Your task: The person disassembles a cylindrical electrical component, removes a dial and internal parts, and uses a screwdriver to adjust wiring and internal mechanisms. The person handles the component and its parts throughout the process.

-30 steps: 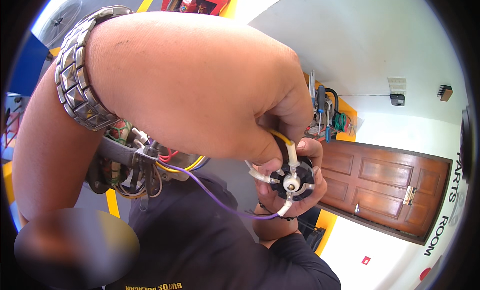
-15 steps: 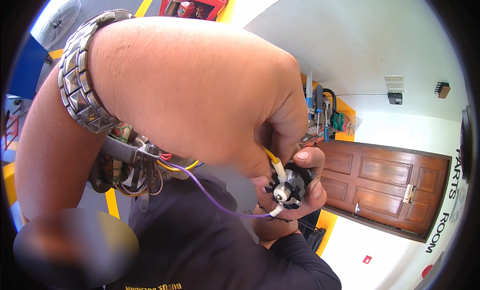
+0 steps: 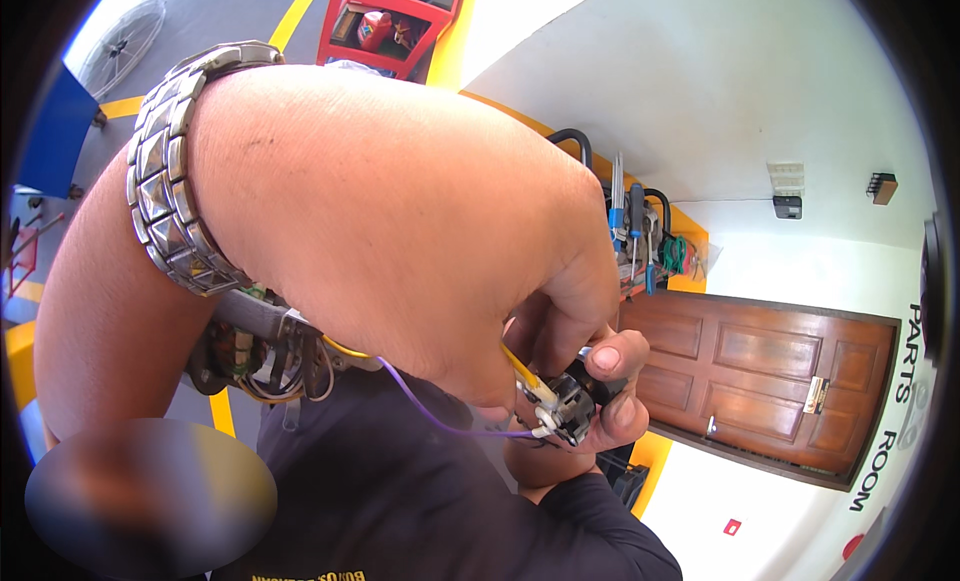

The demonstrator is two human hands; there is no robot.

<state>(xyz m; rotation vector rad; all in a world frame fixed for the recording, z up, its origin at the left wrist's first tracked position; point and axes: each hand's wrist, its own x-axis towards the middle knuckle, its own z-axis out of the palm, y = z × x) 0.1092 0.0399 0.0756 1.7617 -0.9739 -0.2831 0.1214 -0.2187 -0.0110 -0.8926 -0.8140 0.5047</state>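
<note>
My left hand point(image 3: 420, 221), with a metal-link watch point(image 3: 170, 181) on its wrist, reaches across the upper middle with its fingers curled down. It is closed round a yellow wire point(image 3: 518, 369), though the exact pinch is hidden. My right hand point(image 3: 622, 421) grips a small black round electrical part point(image 3: 572, 409) between thumb and fingers. White-sleeved terminals join the yellow wire and a purple wire point(image 3: 420, 406) to the part. Both wires run left toward a bulky metal assembly point(image 3: 250, 331) with bundled wiring, partly hidden below my left wrist.
My dark shirt point(image 3: 400, 491) fills the lower middle. Beyond my hands stand a tool rack point(image 3: 640, 221) with screwdrivers and a brown panelled door point(image 3: 770, 381) in a white wall. A red shelf unit point(image 3: 395, 31) is at the top, a blue cabinet point(image 3: 55, 136) at the far left.
The black part has tilted in my right hand, so its terminal end now points more toward the lower left. My left hand has shifted slightly downward with its fingers still bent over it.
</note>
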